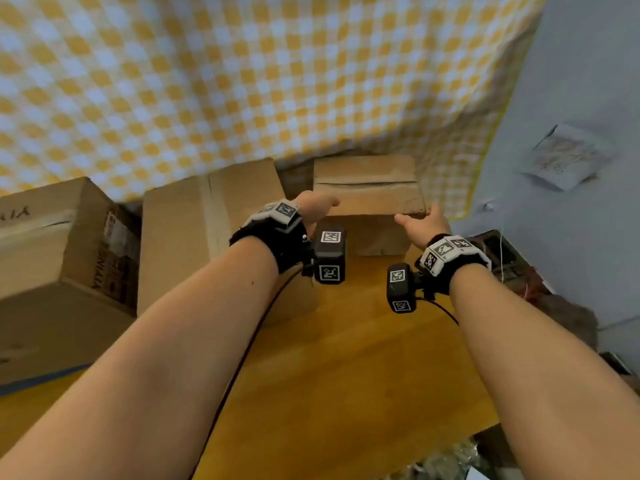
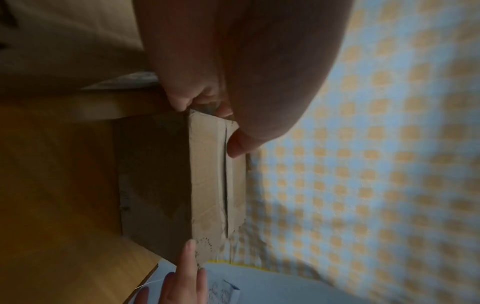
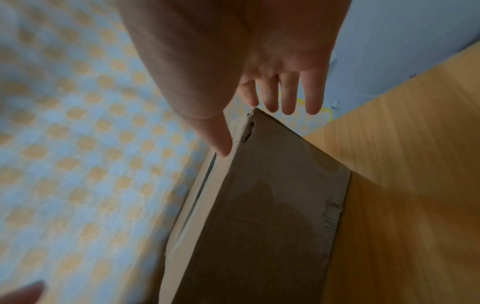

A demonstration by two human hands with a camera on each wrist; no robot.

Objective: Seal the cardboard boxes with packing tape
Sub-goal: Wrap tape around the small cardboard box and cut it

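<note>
The orange-brown wooden tabletop [image 1: 346, 358] lay nearest the camera, both bare forearms reaching forward over it, each wrist wearing a black strap with white coded markers. Beyond them stood the small brown cardboard box [image 1: 367, 199] at the far edge of the table, its top flaps closed with an untaped centre seam showing.

The left hand [image 1: 313, 206] was at the box's left end. The left wrist view showed its fingers [image 2: 182, 98] curled at the near top corner and the thumb lying on the top face beside the seam; the head view hid this grip behind the wrist strap. The right hand [image 1: 420, 225] was at the right end, fingers [image 3: 288, 96] straight and slightly spread. The right wrist view showed the thumb tip touching the box's top near its front edge, the fingertips just past the corner; whether they touched could not be determined.

To the left stood a larger brown cardboard box with a taped centre seam [image 1: 207, 230], and further left a printed cardboard carton [image 1: 59, 244]. Behind all three hung a yellow-and-white checked cloth [image 1: 242, 81]; a pale blue wall [image 1: 571, 81] lay to the right.
</note>
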